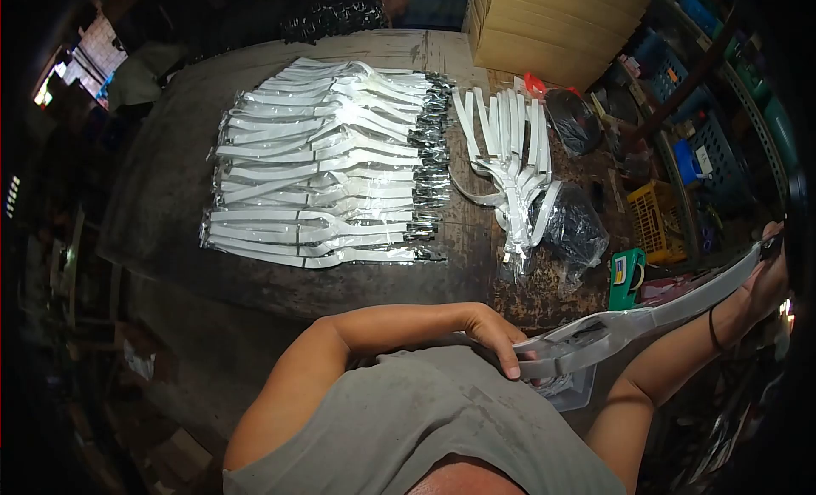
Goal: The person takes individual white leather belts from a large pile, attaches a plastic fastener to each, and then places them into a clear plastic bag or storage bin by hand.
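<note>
A long white strap in what looks like clear wrapping stretches between my two hands, split into a loop on its left part. My left hand, in front of my body, has thumb and fingers closed on the looped end. My right hand is raised at the far right and grips the other end, where a small dark piece shows. Part of its fingers is dim. Below the strap, by my left hand, is a clear plastic container, partly hidden.
A row of wrapped white straps with black ends covers the table's middle. Looser white straps lie to their right, beside a black plastic bag and a green tape dispenser. Cardboard stands behind; a yellow crate sits right.
</note>
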The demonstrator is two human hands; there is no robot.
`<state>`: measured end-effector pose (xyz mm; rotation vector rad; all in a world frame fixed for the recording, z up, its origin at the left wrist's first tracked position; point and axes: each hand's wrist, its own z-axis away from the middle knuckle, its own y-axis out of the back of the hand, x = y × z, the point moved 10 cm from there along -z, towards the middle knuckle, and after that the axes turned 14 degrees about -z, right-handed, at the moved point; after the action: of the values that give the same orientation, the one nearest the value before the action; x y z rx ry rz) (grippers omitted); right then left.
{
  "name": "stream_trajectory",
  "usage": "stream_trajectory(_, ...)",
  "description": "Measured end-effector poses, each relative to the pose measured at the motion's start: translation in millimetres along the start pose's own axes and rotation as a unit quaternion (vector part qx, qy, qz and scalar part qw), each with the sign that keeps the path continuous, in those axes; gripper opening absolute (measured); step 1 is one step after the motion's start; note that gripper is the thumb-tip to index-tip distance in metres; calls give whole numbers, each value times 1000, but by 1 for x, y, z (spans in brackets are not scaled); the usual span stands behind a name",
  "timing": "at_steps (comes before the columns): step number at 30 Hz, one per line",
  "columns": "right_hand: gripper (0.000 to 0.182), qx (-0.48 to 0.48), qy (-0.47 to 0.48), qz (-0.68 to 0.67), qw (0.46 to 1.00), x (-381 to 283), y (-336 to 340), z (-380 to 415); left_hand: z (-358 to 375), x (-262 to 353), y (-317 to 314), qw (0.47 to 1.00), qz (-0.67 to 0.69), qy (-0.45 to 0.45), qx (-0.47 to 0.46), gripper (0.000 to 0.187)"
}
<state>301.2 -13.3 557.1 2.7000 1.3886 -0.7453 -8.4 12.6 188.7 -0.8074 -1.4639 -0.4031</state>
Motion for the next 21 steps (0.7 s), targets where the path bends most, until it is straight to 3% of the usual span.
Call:
stream_trajectory(5,10,110,-86,-181,973,8,39,-29,7,-42,20,997,-57,22,50,63)
stream_trajectory(7,9,70,56,17,996,-36,-11,-24,19,-61,35,990,-41,47,127,58)
stream_trajectory(9,9,20,192,190,963,-59,-74,-20,31,-71,44,982,-70,71,159,52)
stream_trajectory(10,9,7,187,210,960,-56,-69,-27,42,-78,49,973,-99,100,185,46)
stream_trajectory(15,15,51,143,277,949,-33,-66,-32,87,-86,49,954,-78,59,284,31)
stream_trajectory(18,16,44,80,288,953,-3,-62,-18,128,-87,43,928,-118,88,341,31)
stream_trajectory(20,24,40,-100,357,928,62,-2,-17,171,-81,37,896,-205,101,381,34)
stream_trajectory(21,28,35,-189,389,901,85,-14,0,194,-80,33,894,-200,102,388,34)
